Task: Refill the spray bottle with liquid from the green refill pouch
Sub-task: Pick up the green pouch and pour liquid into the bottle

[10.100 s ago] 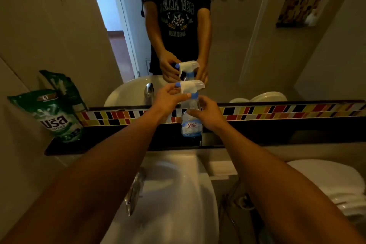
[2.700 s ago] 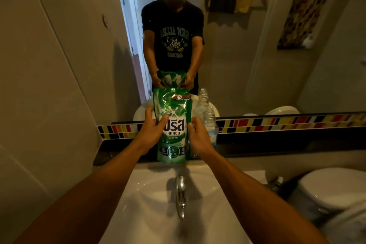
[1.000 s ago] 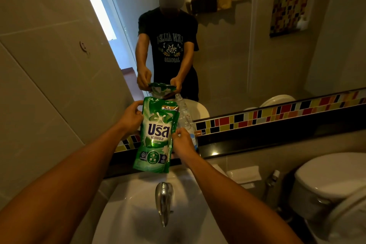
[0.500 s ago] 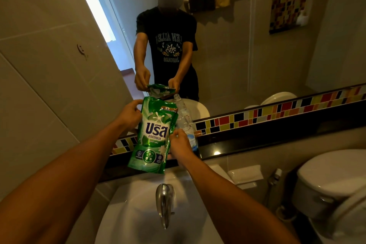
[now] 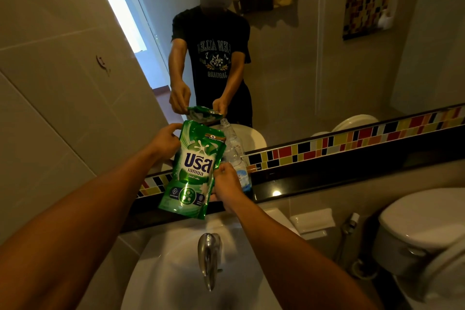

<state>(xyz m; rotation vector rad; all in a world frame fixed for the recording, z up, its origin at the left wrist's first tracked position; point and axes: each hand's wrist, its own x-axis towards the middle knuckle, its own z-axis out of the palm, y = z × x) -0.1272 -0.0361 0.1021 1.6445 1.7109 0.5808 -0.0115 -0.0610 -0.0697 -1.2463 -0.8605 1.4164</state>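
Both hands hold the green refill pouch (image 5: pixel 193 173) up over the black ledge (image 5: pixel 314 184), w/ its printed front facing me. My left hand (image 5: pixel 164 142) has its grip closed on the pouch's upper left corner, thumb on the front and fingers curled behind. My right hand (image 5: pixel 226 182) has its grip closed on the pouch's right edge, lower down, at about label height. Pouch is tilted, top leaning right toward the spray bottle (image 5: pixel 237 158), bottom corner swung left and hanging in front of the ledge's front edge. Can't tell if the pouch's top is torn open.

Bottle is clear, stands upright on the ledge just behind and right of the pouch, partly hidden by it and by my right hand. No spray head on it; its open neck shows in the mirror (image 5: pixel 302 70) just above the pouch top.

Below the ledge sits the white sink (image 5: pixel 163 272), w/ the chrome tap (image 5: pixel 208 257) over it. Toilet (image 5: pixel 422 224) is at far right, a white holder (image 5: pixel 312 220) on the wall between the two. Strip of coloured tiles (image 5: pixel 352 138) runs along the mirror's bottom edge.
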